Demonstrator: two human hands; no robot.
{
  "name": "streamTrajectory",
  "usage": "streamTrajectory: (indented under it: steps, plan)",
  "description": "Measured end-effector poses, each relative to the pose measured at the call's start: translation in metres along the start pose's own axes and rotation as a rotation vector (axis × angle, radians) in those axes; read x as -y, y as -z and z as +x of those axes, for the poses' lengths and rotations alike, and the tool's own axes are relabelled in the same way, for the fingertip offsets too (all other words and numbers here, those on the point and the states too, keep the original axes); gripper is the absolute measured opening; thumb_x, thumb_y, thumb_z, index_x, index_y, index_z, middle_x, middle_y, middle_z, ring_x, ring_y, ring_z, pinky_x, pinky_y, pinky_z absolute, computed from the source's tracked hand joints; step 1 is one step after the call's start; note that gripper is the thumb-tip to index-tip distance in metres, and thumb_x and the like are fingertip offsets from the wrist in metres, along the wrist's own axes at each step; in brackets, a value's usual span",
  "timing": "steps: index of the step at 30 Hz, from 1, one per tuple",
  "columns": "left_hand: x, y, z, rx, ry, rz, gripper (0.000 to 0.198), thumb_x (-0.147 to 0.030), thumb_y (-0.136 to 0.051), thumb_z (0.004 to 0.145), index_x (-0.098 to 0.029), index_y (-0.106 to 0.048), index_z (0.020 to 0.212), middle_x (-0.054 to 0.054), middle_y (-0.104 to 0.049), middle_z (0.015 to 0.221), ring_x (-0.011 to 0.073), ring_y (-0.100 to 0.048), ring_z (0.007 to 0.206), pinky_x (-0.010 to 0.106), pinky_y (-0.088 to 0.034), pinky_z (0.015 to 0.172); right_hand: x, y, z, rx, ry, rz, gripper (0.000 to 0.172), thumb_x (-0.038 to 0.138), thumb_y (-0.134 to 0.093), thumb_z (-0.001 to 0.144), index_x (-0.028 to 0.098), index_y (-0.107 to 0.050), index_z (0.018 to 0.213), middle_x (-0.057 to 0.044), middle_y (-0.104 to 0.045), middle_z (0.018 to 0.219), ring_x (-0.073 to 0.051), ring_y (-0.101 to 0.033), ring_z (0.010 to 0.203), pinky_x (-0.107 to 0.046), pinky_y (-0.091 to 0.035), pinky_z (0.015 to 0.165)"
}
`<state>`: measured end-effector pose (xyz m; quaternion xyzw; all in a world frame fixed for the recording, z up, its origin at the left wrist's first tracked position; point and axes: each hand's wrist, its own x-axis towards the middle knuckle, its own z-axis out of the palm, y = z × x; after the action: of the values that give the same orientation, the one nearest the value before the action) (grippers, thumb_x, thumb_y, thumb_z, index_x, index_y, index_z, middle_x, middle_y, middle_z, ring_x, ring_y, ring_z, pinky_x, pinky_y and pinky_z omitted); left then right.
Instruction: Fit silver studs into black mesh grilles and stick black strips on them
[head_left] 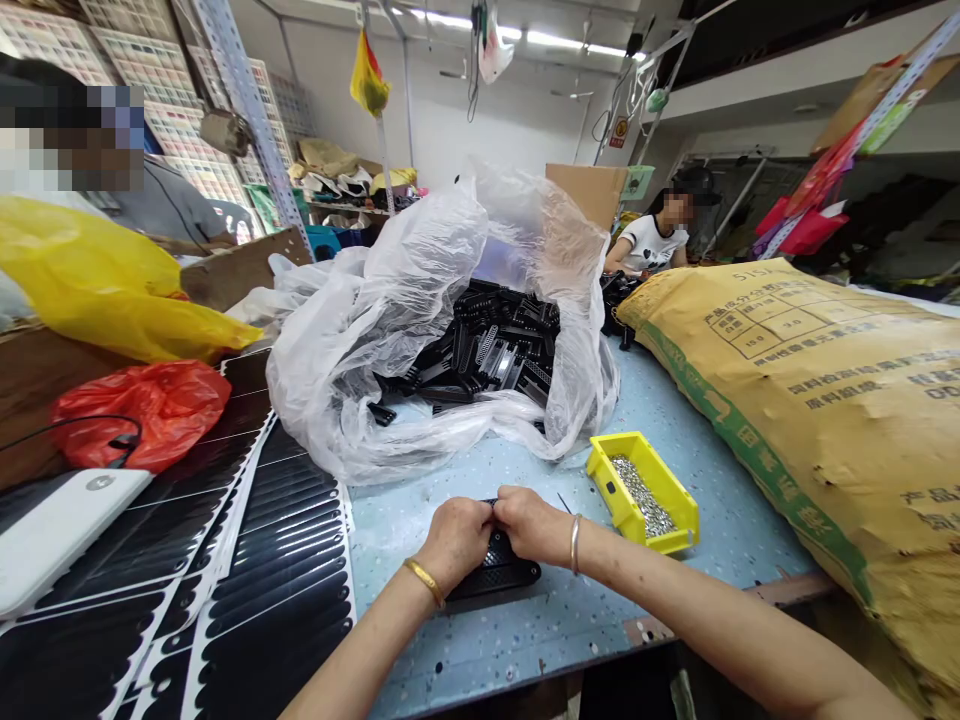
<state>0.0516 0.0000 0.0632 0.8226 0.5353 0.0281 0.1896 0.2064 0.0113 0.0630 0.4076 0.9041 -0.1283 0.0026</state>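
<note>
A black part with a textured, mesh-like face [504,565] lies at the front of the blue speckled table [480,640]. My left hand [456,543] is closed over its far left side, gripping it. Right beside it my right hand [531,524] is closed in a pinch at the part's far edge; whatever sits between those fingertips is hidden. Both hands touch at the knuckles. Just right of them stands a yellow bin [679,500] of small shiny metal pieces [643,497]. Beyond the hands, a clear plastic bag [337,400] gapes around a heap of black plastic parts [480,350].
Black sheets with scalloped white edges [277,560] cover the left side, with a white device [67,530] and a red bag [142,410] there. A large yellow sack [795,400] bounds the right. Two people sit farther back, left and right.
</note>
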Motion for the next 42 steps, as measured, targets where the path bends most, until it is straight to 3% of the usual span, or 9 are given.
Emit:
streamTrajectory:
  steps: [9,16,19,22,26,29,32,37,42]
  plan:
    - [0.002,0.001,0.004,-0.011,-0.054,0.001,0.029,-0.015,-0.044,0.083,-0.017,-0.072,0.077,0.013,-0.075,0.083,0.0266,-0.069,0.081,0.031,-0.042,0.068,0.007,0.003,-0.017,-0.245,-0.061,-0.065,0.020,-0.002,-0.052,0.064,0.010,-0.063,0.076,-0.011,-0.062,0.079,-0.019,-0.054,0.072,-0.027,-0.041,0.064]
    - [0.005,0.012,0.006,-0.041,-0.084,-0.071,0.023,-0.010,-0.048,0.080,-0.017,-0.069,0.081,0.006,-0.072,0.083,0.0168,-0.064,0.079,0.024,-0.040,0.070,-0.084,0.040,-0.120,-0.787,-0.567,-0.069,0.020,0.017,-0.048,0.085,0.016,-0.064,0.073,-0.008,-0.065,0.072,-0.020,-0.059,0.068,-0.029,-0.045,0.064]
    - [0.003,0.014,0.011,0.001,-0.134,-0.104,0.024,-0.007,-0.049,0.075,-0.017,-0.070,0.079,0.004,-0.072,0.080,0.0155,-0.063,0.076,0.023,-0.041,0.070,-0.114,0.035,-0.147,-0.571,-0.742,-0.096,0.016,0.013,-0.054,0.076,0.016,-0.068,0.071,-0.007,-0.068,0.070,-0.020,-0.063,0.068,-0.028,-0.046,0.063]
    - [0.001,0.014,0.017,0.058,-0.193,-0.129,0.024,-0.008,-0.050,0.073,-0.019,-0.072,0.072,0.004,-0.073,0.078,0.0168,-0.063,0.075,0.024,-0.041,0.070,-0.114,0.028,-0.152,-0.484,-0.794,-0.123,0.024,0.006,-0.052,0.072,0.014,-0.072,0.083,-0.009,-0.070,0.076,-0.022,-0.064,0.070,-0.028,-0.046,0.064]
    - [-0.003,0.011,0.021,0.067,-0.201,-0.172,0.023,-0.007,-0.051,0.069,-0.018,-0.070,0.062,0.007,-0.072,0.073,0.0200,-0.064,0.074,0.027,-0.043,0.071,-0.069,0.023,-0.131,-0.571,-0.654,-0.072,0.021,0.017,-0.053,0.083,0.013,-0.073,0.087,-0.012,-0.068,0.080,-0.022,-0.063,0.070,-0.030,-0.047,0.065]
    - [-0.002,0.014,0.020,0.015,-0.149,-0.248,0.020,-0.008,-0.052,0.066,-0.018,-0.066,0.056,0.006,-0.070,0.067,0.0195,-0.063,0.070,0.027,-0.044,0.069,-0.020,0.016,-0.095,-0.480,-0.371,0.127,0.017,0.017,-0.057,0.083,0.018,-0.073,0.082,-0.006,-0.067,0.072,-0.018,-0.062,0.067,-0.027,-0.046,0.064]
    - [0.006,0.022,0.015,-0.087,-0.066,-0.369,0.016,-0.013,-0.051,0.071,-0.017,-0.065,0.063,0.003,-0.068,0.063,0.0154,-0.061,0.063,0.024,-0.045,0.063,0.017,0.006,-0.057,-0.347,-0.274,0.156,0.015,0.020,-0.058,0.085,0.018,-0.073,0.086,-0.007,-0.069,0.076,-0.018,-0.064,0.073,-0.025,-0.045,0.067]
    - [0.028,0.029,-0.005,-0.238,0.121,-0.766,0.025,-0.034,-0.047,0.078,-0.013,-0.059,0.072,0.001,-0.062,0.055,0.0096,-0.053,0.038,0.018,-0.035,0.037,0.035,-0.007,-0.020,-0.138,-0.256,0.085,0.019,0.018,-0.055,0.085,0.015,-0.070,0.074,-0.010,-0.071,0.079,-0.020,-0.065,0.074,-0.027,-0.042,0.065]
    - [0.020,0.025,-0.010,-0.232,0.179,-1.103,0.020,-0.034,-0.058,0.067,-0.014,-0.056,0.065,-0.003,-0.057,0.048,0.0076,-0.049,0.033,0.017,-0.032,0.034,0.028,0.001,-0.031,-0.244,-0.336,0.104,0.018,0.013,-0.048,0.086,0.012,-0.066,0.082,-0.012,-0.071,0.082,-0.020,-0.066,0.075,-0.026,-0.044,0.065]
